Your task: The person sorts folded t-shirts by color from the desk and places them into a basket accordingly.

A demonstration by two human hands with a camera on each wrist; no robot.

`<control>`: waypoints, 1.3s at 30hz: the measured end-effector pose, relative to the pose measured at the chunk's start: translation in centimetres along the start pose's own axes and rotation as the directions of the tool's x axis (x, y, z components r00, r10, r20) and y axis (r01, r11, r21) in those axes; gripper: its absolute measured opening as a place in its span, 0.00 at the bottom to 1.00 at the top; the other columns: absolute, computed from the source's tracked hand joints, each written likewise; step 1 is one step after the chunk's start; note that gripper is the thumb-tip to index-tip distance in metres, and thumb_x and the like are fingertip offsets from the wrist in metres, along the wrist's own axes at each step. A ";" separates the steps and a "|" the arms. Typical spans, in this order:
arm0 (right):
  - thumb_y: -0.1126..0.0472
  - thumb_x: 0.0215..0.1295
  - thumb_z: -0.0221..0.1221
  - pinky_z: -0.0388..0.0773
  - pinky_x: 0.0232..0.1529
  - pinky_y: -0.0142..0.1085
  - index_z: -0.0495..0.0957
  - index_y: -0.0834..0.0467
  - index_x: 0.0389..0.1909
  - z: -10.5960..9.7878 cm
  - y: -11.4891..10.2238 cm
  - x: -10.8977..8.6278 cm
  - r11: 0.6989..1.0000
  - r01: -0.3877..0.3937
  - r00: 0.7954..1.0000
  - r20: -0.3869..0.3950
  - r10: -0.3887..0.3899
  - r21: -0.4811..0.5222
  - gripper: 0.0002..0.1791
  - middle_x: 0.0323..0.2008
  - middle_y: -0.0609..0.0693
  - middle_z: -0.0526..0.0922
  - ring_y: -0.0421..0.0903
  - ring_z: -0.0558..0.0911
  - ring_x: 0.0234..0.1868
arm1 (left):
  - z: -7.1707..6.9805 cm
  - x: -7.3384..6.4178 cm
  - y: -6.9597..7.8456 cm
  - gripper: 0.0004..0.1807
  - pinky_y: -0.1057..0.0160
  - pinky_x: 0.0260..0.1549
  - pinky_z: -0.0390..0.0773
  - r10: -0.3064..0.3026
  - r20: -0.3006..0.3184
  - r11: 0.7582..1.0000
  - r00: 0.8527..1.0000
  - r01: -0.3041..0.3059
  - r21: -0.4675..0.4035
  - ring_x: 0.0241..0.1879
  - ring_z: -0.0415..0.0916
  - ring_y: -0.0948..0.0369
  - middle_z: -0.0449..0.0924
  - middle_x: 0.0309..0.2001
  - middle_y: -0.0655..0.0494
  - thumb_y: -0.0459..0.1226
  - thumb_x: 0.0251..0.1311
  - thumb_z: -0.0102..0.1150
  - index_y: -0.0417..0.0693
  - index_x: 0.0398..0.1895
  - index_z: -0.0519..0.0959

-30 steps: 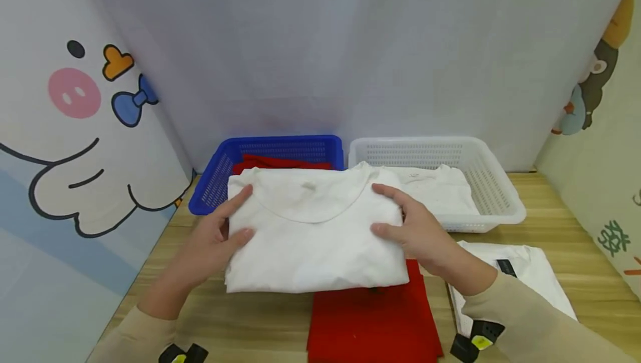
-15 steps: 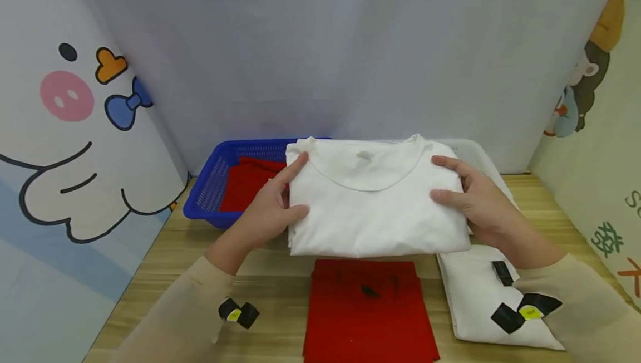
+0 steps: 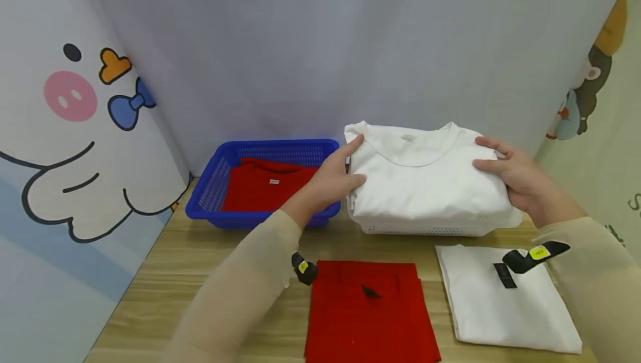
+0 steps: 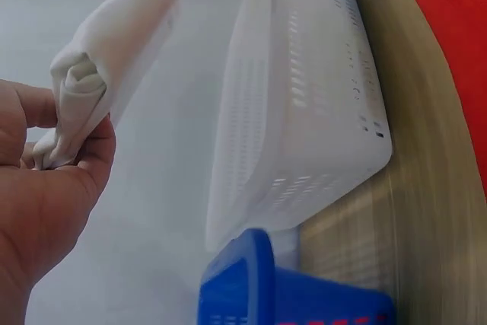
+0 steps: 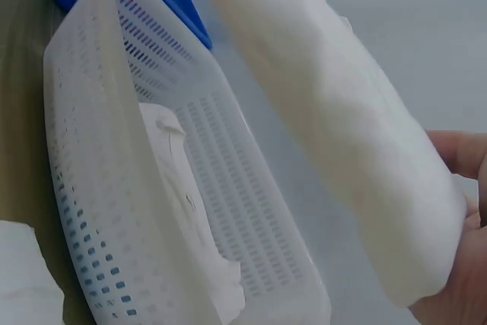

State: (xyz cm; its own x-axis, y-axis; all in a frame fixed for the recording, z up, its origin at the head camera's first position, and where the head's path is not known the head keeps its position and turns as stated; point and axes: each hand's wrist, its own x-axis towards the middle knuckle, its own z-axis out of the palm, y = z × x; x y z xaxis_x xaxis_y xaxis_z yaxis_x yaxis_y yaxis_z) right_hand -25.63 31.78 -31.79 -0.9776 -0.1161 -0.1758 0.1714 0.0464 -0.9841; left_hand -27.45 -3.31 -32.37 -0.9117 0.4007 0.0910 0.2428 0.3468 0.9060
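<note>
A folded white T-shirt [image 3: 415,179], neckline at the far side, is held up level by both hands over the white basket [image 3: 420,227]. My left hand [image 3: 333,179] grips its left edge, thumb on top and fingers around the fold. At the opposite edge my right hand [image 3: 521,176] pinches it the same way. In the right wrist view the shirt [image 5: 335,127] hangs above the basket's rim, and another white garment [image 5: 190,203] lies inside the basket. From the head view that inner garment is hidden by the held shirt.
Left of the white basket stands a blue basket [image 3: 225,215] with a folded red garment [image 3: 265,187] in it. On the wooden table [image 3: 240,274] lie a folded red garment [image 3: 370,318] at the front middle and a folded white garment [image 3: 506,307] with a black label at right.
Both hands have carried the white T-shirt rightward and away from me, from in front of the blue basket to over the white one. The red garment in the blue basket is now uncovered.
</note>
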 end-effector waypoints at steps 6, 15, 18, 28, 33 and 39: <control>0.55 0.67 0.60 0.77 0.43 0.29 0.51 0.37 0.74 -1.9 0.8 2.2 0.997 -0.061 0.998 -0.026 0.059 -0.049 0.40 0.73 0.49 0.45 0.37 0.71 0.49 | 1.9 3.6 -0.4 0.42 0.54 0.64 0.62 -0.089 -0.040 0.996 0.995 0.090 0.014 0.72 0.49 0.59 0.50 0.74 0.58 0.28 0.62 0.55 0.65 0.76 0.52; 0.58 0.69 0.57 0.78 0.42 0.30 0.48 0.38 0.76 -3.7 2.6 4.9 0.991 -0.132 0.991 -0.016 0.132 -0.003 0.40 0.72 0.48 0.48 0.35 0.75 0.43 | 4.3 7.5 -2.3 0.47 0.60 0.63 0.63 -0.194 -0.101 0.972 0.976 0.178 -0.151 0.69 0.53 0.61 0.53 0.74 0.55 0.18 0.51 0.55 0.58 0.74 0.58; 0.61 0.69 0.56 0.79 0.41 0.33 0.48 0.41 0.76 -4.1 3.3 5.4 0.989 -0.139 0.990 0.013 0.139 0.048 0.40 0.65 0.48 0.57 0.36 0.78 0.41 | 4.8 7.9 -2.9 0.47 0.61 0.60 0.66 -0.238 -0.084 0.958 0.968 0.219 -0.185 0.69 0.52 0.60 0.51 0.74 0.55 0.18 0.51 0.55 0.57 0.74 0.57; 0.65 0.72 0.52 0.80 0.41 0.35 0.42 0.46 0.77 -3.5 4.9 6.6 0.979 -0.163 0.983 0.104 0.151 0.119 0.40 0.52 0.44 0.66 0.38 0.80 0.41 | 5.9 8.5 -4.8 0.48 0.66 0.23 0.66 -0.294 -0.071 0.945 0.953 0.279 -0.174 0.59 0.59 0.54 0.53 0.74 0.52 0.16 0.48 0.49 0.56 0.74 0.58; 0.63 0.72 0.52 0.79 0.43 0.35 0.42 0.47 0.77 -2.7 5.6 6.9 0.981 -0.187 0.980 0.083 0.183 0.047 0.40 0.55 0.45 0.64 0.38 0.80 0.41 | 6.5 8.7 -5.2 0.47 0.66 0.52 0.66 -0.246 -0.062 0.969 0.967 0.243 -0.052 0.67 0.55 0.61 0.55 0.73 0.52 0.16 0.46 0.46 0.52 0.75 0.57; 0.62 0.72 0.52 0.79 0.44 0.36 0.42 0.49 0.77 -2.2 6.4 7.0 0.982 -0.187 0.980 0.071 0.188 -0.023 0.39 0.61 0.50 0.61 0.39 0.79 0.42 | 7.3 8.1 -4.9 0.43 0.64 0.49 0.71 -0.272 -0.029 0.951 0.962 0.273 0.144 0.66 0.59 0.61 0.55 0.73 0.55 0.21 0.54 0.45 0.53 0.75 0.55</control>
State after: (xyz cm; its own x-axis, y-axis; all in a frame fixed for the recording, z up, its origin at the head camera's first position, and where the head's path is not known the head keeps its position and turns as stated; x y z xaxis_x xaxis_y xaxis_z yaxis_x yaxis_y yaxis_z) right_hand -31.63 33.49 -39.30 -0.9165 -0.1755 -0.3594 0.3485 0.0904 -0.9329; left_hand -33.57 4.41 -39.06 -0.9524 0.2671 -0.1467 0.0301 0.5616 0.8268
